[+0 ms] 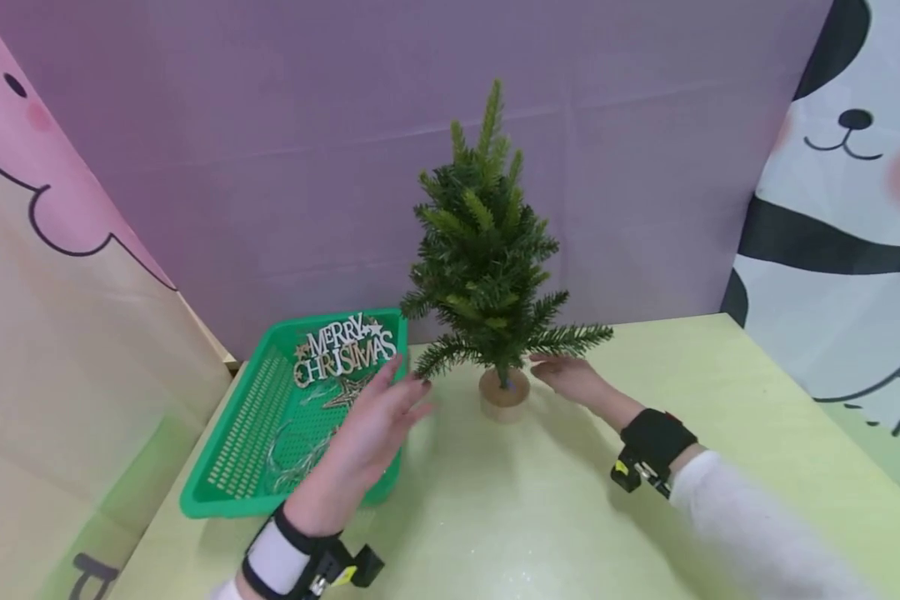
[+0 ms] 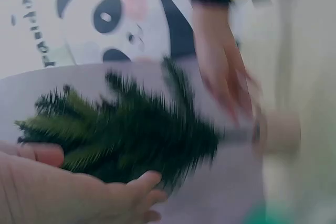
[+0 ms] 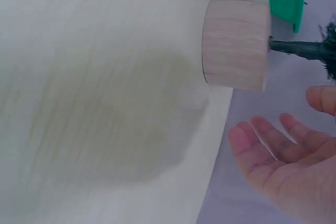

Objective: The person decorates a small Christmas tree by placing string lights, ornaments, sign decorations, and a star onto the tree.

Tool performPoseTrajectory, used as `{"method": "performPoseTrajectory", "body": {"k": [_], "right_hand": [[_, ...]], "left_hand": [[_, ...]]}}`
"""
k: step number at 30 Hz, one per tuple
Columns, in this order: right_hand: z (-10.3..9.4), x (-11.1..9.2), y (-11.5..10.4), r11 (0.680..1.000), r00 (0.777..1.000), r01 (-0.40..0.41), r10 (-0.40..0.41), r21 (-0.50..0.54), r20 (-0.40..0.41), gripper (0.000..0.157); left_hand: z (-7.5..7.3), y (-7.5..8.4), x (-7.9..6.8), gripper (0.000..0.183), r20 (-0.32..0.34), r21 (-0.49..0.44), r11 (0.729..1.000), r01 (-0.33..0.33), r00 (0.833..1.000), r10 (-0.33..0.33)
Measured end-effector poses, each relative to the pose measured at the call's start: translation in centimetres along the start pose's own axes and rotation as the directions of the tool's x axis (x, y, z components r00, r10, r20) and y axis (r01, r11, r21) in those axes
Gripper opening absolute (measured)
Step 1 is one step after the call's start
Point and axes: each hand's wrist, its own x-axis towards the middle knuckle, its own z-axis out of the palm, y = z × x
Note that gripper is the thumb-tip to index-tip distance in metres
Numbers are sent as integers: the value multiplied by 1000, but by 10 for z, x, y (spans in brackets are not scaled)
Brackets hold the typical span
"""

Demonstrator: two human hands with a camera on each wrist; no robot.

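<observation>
A small artificial Christmas tree (image 1: 487, 250) stands upright on the table, its trunk set in a round wooden base (image 3: 236, 43). My left hand (image 1: 378, 417) is left of the tree, fingers extended near its lower branches and over the right side of the basket. In the left wrist view the tree (image 2: 131, 129) lies beyond that hand (image 2: 79, 192), slightly blurred. To the right of the base, my right hand (image 1: 573, 383) is under a low branch with its fingers loosely bent. The right wrist view shows this hand (image 3: 294, 166) apart from the base, holding nothing.
A green plastic basket (image 1: 232, 450) sits on the table (image 1: 540, 517) to the left. Inside it lie a "Merry Christmas" sign (image 1: 345, 350), a star ornament (image 1: 348, 392) and tangled pale strings (image 1: 300, 467). Behind hangs a purple cloth (image 1: 270, 167); a panda-printed cloth (image 1: 847, 317) is at right.
</observation>
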Motion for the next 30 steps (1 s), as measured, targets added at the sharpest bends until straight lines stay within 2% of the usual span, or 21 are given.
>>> {"method": "performPoseTrajectory", "body": {"k": [1,2,3,4,5,7,9,10,11,12,14,15,16,17,18,20,22,23,25,27,30], "right_hand": [[-23,-9,-29,980,989,-147,143,135,41,37],[-42,-17,-52,948,971,-239,228,211,74,41],[-48,-20,-57,937,964,-267,258,227,70,41],[-58,-25,-69,905,947,-322,315,278,70,42],[-66,-29,-77,887,934,-354,349,297,69,43],[-74,-36,-85,887,931,-359,364,291,40,41],[-78,-40,-86,894,931,-354,364,274,13,39],[-79,-42,-86,892,929,-357,370,276,4,39],[-80,-43,-85,890,928,-358,372,283,2,39],[-81,-44,-85,889,927,-359,374,286,0,39],[-82,-45,-84,892,931,-349,365,286,-2,39],[-83,-46,-85,895,934,-342,358,286,-3,38],[-83,-46,-86,896,936,-337,352,288,-1,38],[-84,-46,-87,899,938,-332,346,286,1,38],[-84,-45,-88,902,941,-325,338,285,5,38],[-85,-45,-91,903,944,-320,328,287,20,38],[-85,-44,-95,907,948,-315,315,280,46,37],[-84,-43,-96,911,950,-312,307,271,61,37],[-84,-42,-100,915,952,-307,292,263,94,36],[-84,-42,-103,920,953,-300,277,252,123,34],[-81,-40,-108,921,952,-298,266,250,153,30]], "left_hand": [[-6,6,-3,79,-3,105,994,7,1000,-7],[-12,11,-5,79,-12,220,976,8,1000,-6],[-19,16,-7,79,-18,334,943,-1,1000,7],[-26,21,-7,79,-26,453,892,-18,999,33],[-34,26,-5,80,-27,568,822,-44,997,72],[-50,30,2,80,4,767,630,-123,982,187],[-69,29,13,80,61,909,378,-176,953,296],[-77,27,19,78,93,950,253,-183,939,330],[-86,24,25,77,120,974,143,-178,933,340],[-94,21,31,75,140,985,53,-167,934,329],[-109,14,39,75,158,987,-75,-145,959,234],[-114,12,43,76,150,985,-114,-133,977,155],[-120,9,45,79,130,983,-135,-121,990,61],[-124,7,46,82,102,983,-151,-107,994,-41],[-128,6,47,86,68,982,-163,-91,988,-138],[-134,3,46,97,-12,982,-184,-48,950,-311],[-140,-1,43,104,-77,978,-206,-15,900,-430],[-143,-4,42,107,-101,977,-212,-1,877,-469],[-147,-10,38,108,-129,976,-218,16,849,-512],[-150,-17,36,106,-131,978,-208,22,839,-527],[-152,-25,35,102,-140,980,-192,44,841,-522]]}}
